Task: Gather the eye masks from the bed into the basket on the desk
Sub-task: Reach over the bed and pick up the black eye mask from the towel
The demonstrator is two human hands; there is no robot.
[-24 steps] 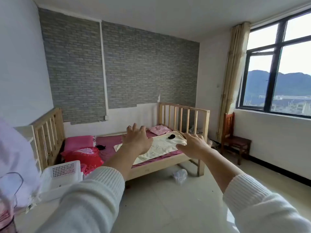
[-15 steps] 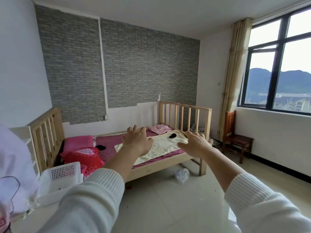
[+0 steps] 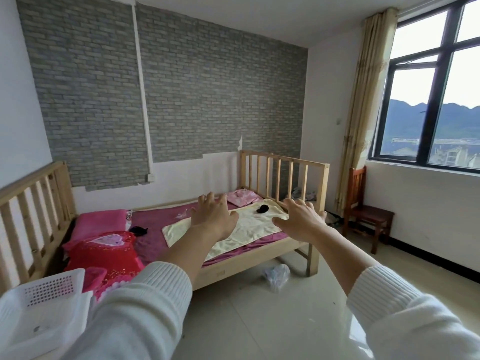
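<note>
Ahead, left hand [image 3: 213,216] and right hand [image 3: 299,220] reach out, fingers spread, empty; two black fabric eye masks on wooden slatted bed [image 3: 226,271]: one [image 3: 262,208] on cream towel [image 3: 246,227], other [image 3: 138,230] beside pink pillow [image 3: 100,222]; white perforated plastic basket [image 3: 44,302] lower left

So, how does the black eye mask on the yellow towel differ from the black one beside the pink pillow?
The black eye mask on the yellow towel is bunched into a compact lump; the black eye mask beside the pink pillow lies flatter and more spread out. The first rests on the pale yellow towel, the second on the purple bedsheet. Both are small, dark and untouched.
</note>
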